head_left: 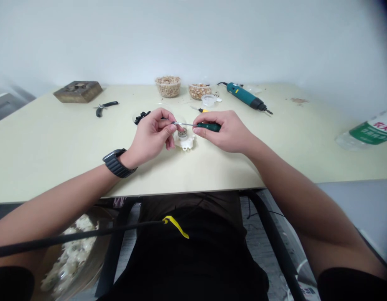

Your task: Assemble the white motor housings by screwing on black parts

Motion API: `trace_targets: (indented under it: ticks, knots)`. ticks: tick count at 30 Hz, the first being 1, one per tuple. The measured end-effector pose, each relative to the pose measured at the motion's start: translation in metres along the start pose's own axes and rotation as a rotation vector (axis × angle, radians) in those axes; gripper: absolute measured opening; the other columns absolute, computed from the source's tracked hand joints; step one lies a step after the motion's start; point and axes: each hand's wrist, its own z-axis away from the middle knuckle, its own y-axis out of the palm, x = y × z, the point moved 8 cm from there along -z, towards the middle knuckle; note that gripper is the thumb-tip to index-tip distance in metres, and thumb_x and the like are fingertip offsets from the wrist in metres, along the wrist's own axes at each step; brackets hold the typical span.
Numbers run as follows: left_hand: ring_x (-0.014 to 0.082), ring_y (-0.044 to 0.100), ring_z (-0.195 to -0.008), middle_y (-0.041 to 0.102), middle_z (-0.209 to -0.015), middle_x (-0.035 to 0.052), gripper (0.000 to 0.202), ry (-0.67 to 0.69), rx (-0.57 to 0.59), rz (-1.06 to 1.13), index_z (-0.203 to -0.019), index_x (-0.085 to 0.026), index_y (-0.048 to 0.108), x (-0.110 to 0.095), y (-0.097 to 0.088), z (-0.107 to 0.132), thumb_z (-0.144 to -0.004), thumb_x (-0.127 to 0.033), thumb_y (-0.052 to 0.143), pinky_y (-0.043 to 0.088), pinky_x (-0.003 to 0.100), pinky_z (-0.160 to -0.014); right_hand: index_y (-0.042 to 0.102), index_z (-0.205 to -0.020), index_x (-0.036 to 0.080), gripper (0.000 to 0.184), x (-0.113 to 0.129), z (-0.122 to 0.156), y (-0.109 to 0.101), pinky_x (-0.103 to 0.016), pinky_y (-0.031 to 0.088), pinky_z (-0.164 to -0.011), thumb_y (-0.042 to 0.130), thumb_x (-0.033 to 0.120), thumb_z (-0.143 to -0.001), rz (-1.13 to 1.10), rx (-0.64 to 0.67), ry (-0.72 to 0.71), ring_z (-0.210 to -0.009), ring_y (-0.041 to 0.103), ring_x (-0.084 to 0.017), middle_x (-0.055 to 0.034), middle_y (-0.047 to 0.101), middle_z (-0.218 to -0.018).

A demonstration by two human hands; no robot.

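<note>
My right hand [228, 131] is closed around the dark green handle of a small hand tool [209, 126], whose thin metal shaft points left. My left hand [153, 134], with a black watch on the wrist, pinches something tiny at the shaft's tip; what it is I cannot make out. Just below the tip a white plastic holder [187, 143] with a grey ring in it sits on the pale table [55, 142]. A small heap of black beads [142, 117] lies behind my left hand.
At the back stand two clear tubs of tan beads [168, 86] [199, 90], a small clear cup [209, 100], a teal electric rotary tool [247, 97], black pliers [105, 106] and a wooden block [78, 91]. A plastic bottle [367, 133] lies at the right edge.
</note>
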Motion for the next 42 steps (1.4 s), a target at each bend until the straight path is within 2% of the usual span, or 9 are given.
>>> trace_targets:
  ticks: [4,11,18,25,31,36,42]
  knots:
    - [0.0114,0.065,-0.046,0.084,-0.088,0.0038,0.041,0.002,-0.018,-0.018,-0.095,-0.023,0.058,0.001,-0.002,0.000,-0.092,-0.041,0.095,0.052,0.026,-0.043,0.085,-0.103,0.020,0.026,0.001,0.000,0.000,-0.036,0.049,-0.083,0.075,0.044,-0.100,0.002,0.008,-0.004,-0.088,0.068,-0.022,-0.0060,0.082,-0.098]
    - [0.0112,0.064,-0.047,0.084,-0.086,0.0028,0.041,0.030,-0.050,-0.048,-0.092,-0.023,0.058,0.000,-0.003,0.002,-0.091,-0.039,0.096,0.050,0.025,-0.043,0.086,-0.101,0.020,0.035,0.007,0.000,-0.001,-0.035,0.046,-0.079,0.069,0.050,-0.105,0.034,0.016,-0.013,-0.084,0.065,-0.020,-0.0053,0.081,-0.092]
    - [0.0117,0.066,-0.045,0.079,-0.078,0.0006,0.037,0.061,-0.058,-0.090,-0.087,-0.021,0.057,0.001,-0.005,0.004,-0.089,-0.025,0.094,0.049,0.022,-0.039,0.089,-0.101,0.019,0.024,0.009,0.001,0.001,-0.033,0.049,-0.079,0.071,0.035,-0.102,0.015,-0.010,-0.066,-0.083,0.070,-0.019,-0.0048,0.085,-0.094]
    - [0.0103,0.061,-0.040,0.071,-0.064,-0.0023,0.033,0.026,-0.030,-0.122,-0.081,-0.020,0.057,0.003,-0.007,0.004,-0.088,-0.012,0.089,0.044,0.020,-0.036,0.089,-0.096,0.020,0.020,0.007,0.001,0.006,-0.034,0.051,-0.079,0.075,0.034,-0.101,0.010,-0.002,-0.082,-0.083,0.073,-0.021,-0.0048,0.085,-0.091]
    - [0.0106,0.061,-0.039,0.071,-0.063,-0.0011,0.035,-0.003,-0.004,-0.099,-0.081,-0.020,0.058,0.007,-0.009,0.003,-0.088,-0.016,0.092,0.041,0.020,-0.034,0.085,-0.098,0.021,0.014,0.014,0.003,0.007,-0.036,0.053,-0.086,0.076,0.032,-0.100,-0.003,-0.015,-0.154,-0.090,0.074,-0.022,-0.0069,0.086,-0.100]
    - [0.0105,0.062,-0.040,0.073,-0.066,-0.0018,0.041,0.020,-0.004,-0.048,-0.083,-0.021,0.056,0.007,-0.008,0.001,-0.086,-0.024,0.096,0.045,0.020,-0.036,0.081,-0.094,0.019,0.022,0.008,0.001,0.010,-0.033,0.046,-0.076,0.071,0.036,-0.102,0.036,0.010,-0.061,-0.079,0.066,-0.019,-0.0050,0.081,-0.089]
    - [0.0107,0.062,-0.041,0.075,-0.071,-0.0010,0.039,0.050,-0.003,-0.071,-0.084,-0.021,0.054,0.008,-0.005,0.003,-0.087,-0.020,0.093,0.046,0.021,-0.036,0.082,-0.089,0.017,0.032,-0.003,-0.002,0.014,-0.032,0.038,-0.067,0.071,0.044,-0.103,-0.099,0.117,0.058,-0.070,0.055,-0.014,-0.0017,0.072,-0.078]
